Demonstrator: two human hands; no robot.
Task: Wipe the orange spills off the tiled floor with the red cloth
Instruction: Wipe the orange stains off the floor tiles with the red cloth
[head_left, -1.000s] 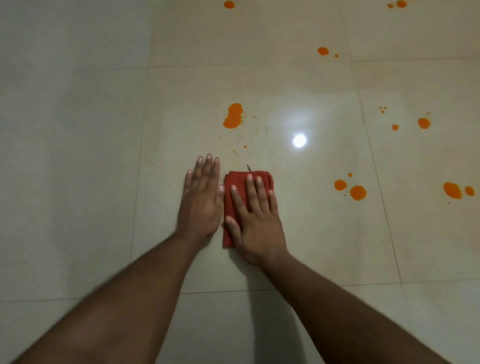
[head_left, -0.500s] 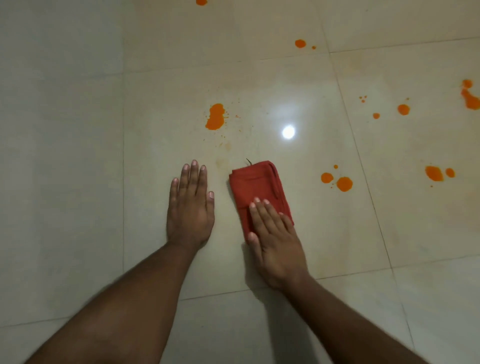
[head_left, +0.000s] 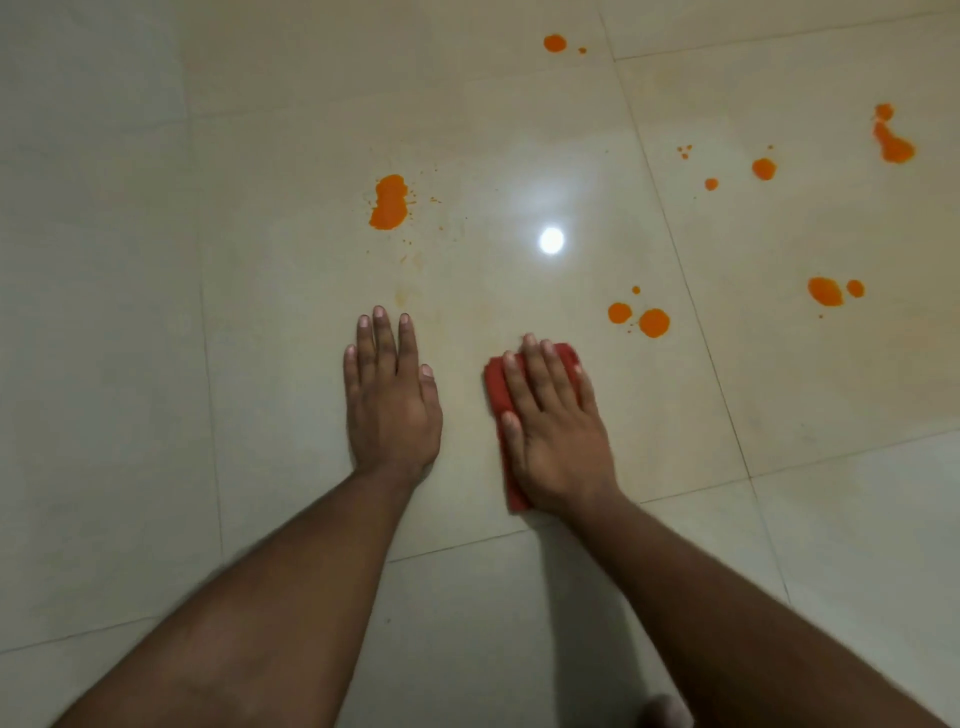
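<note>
- Since a second ago the right hand (head_left: 558, 426) has slid the cloth (head_left: 497, 395) away from the left hand (head_left: 392, 395), so there's now a clear gap of bare floor (head_left: 130, 364) between the two. Half a second back only the fingers were on the cloth's near end; now the whole palm covers most of it.
- Right grip: fingers straight and flat, pressing down on the cloth rather than curling round it. Red shows along the hand's left side and past the fingertips.
- Left grip: flat on the tile, fingers spread a bit, holding nothing. Looks like it's just propping the body up.
- Cloth is folded, sitting on the same tile as the big splat (head_left: 388, 202) up ahead and the pair of drops (head_left: 644, 319) just off to the right, which look like the closest target.
- My take on doing it well: keep the palm weight even, push through a spill in one pass and lift off, don't scrub back and forth, or you'll just smear it. There's already a faint yellowish haze on the tile ahead of the left hand.
- Plenty of spots still further out on the right, so it's early days.
</note>
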